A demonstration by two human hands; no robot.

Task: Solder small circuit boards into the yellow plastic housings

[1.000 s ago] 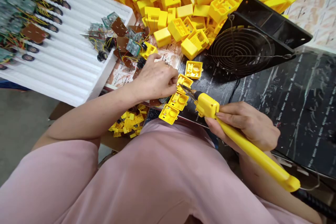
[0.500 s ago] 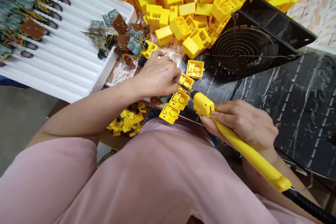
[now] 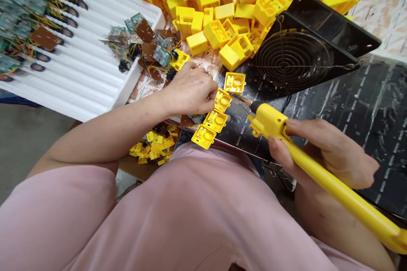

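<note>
Soldering iron [image 3: 270,120] drawn back rightward, tip now clear of the yellow housings.
Right hand [image 3: 327,148] wrapped around the yellow handle; left hand [image 3: 190,91] curled, fingertips bunched against an open yellow plastic housing [image 3: 223,100], two more housings [image 3: 215,121] just below it on the black tabletop [image 3: 375,106].
</note>
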